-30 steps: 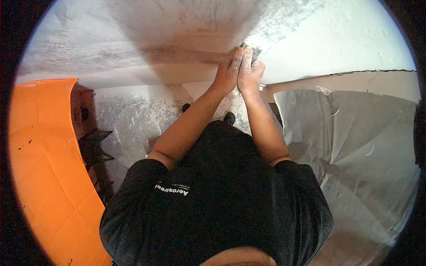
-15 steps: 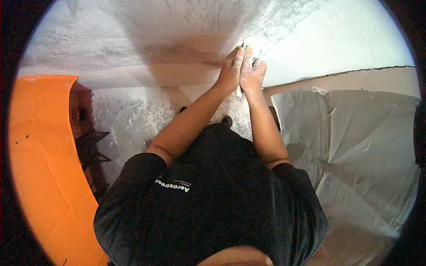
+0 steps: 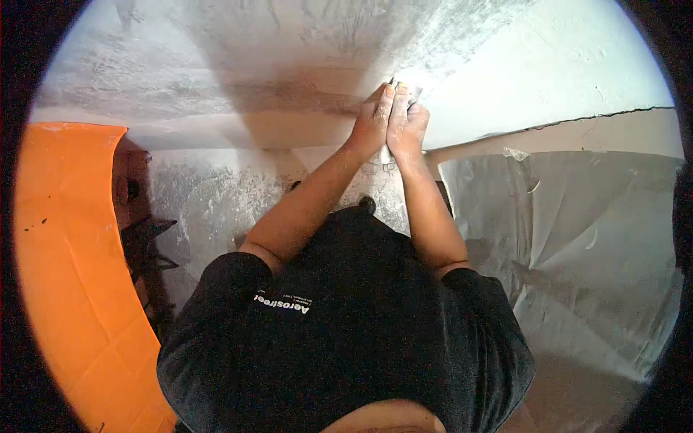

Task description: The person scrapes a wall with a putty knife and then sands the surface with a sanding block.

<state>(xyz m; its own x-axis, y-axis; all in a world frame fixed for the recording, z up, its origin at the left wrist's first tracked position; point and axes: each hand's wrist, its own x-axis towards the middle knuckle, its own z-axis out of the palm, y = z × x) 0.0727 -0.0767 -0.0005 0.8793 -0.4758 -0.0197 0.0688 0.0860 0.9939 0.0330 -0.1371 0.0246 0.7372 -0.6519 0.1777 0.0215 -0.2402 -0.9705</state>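
Observation:
My left hand and my right hand are side by side against the white plastered wall, their index fingers almost touching. Both are dusted with white powder. They are closed round something mostly hidden by the fingers; a dark tip shows above the fingertips, and a pale end pokes out below, between the wrists. What it is I cannot make out. Grey smears mark the wall around the hands.
An orange sheet hangs at the left, beside dark angular objects. Grey plastic sheeting covers the right side. White-spattered floor lies below the wall. A crack runs along the wall's lower right edge.
Both hands, still together, have moved slightly down in the view and a little to the left. Their grip looks the same.

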